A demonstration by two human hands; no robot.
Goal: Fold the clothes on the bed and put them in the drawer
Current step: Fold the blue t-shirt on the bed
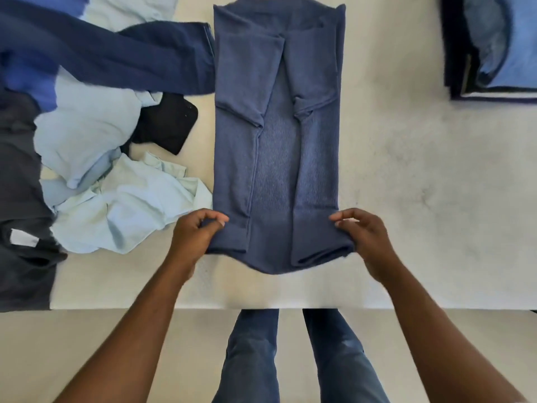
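A blue knit sweater [277, 158] lies lengthwise on the white bed [406, 184], its sides and sleeves folded in to the middle. My left hand [194, 234] pinches the sweater's near left corner. My right hand [363, 237] pinches the near right corner. The near hem is lifted slightly off the bed between both hands. A dark drawer [456, 82] holding folded blue clothes [511, 39] stands at the far right.
A heap of unfolded clothes covers the left side: a navy garment [116, 62], light blue shirts [116, 205], a black piece [168, 123] and a dark grey garment [20, 213]. The bed's near edge runs just above my legs [290, 359].
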